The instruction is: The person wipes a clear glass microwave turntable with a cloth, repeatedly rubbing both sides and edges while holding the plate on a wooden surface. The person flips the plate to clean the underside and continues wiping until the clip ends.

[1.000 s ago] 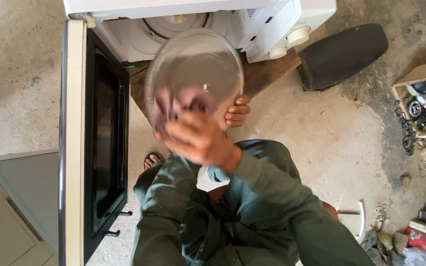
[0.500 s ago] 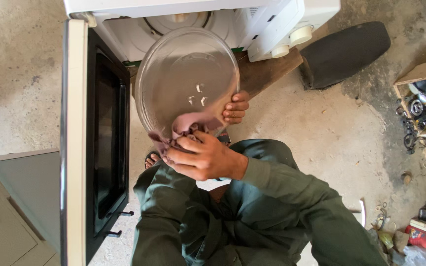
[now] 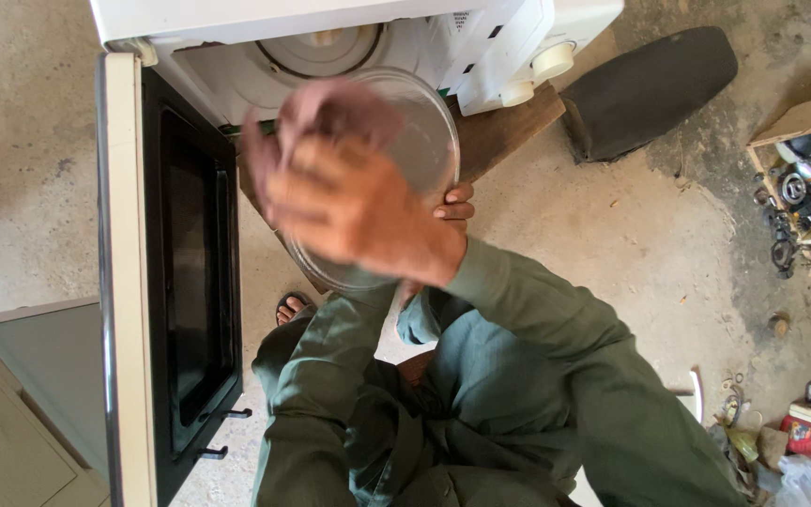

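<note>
Head view, looking straight down. Big white microwave (image 3: 349, 38) up top, door (image 3: 157, 282) swung wide open and hanging down along the left of it, dark window facing in. Wooden board (image 3: 504, 127) poking out under the microwave's right corner, black cushion-like thing (image 3: 650, 84) on the concrete floor (image 3: 631, 244) further right of that. Box of tangled parts and wires (image 3: 809, 188) way off right of the microwave, well apart. Round glass turntable plate (image 3: 415, 141) held up just in front of the microwave's open cavity, tilted toward the camera. Right hand (image 3: 349, 202) blurred, pressed against the plate's near face with a pinkish rag (image 3: 330, 108) bunched under it, fingers closed on the rag. Left hand (image 3: 454, 202) mostly hidden behind the plate, only fingers (image 3: 457, 195) showing, curled round the plate's lower right rim.
</note>
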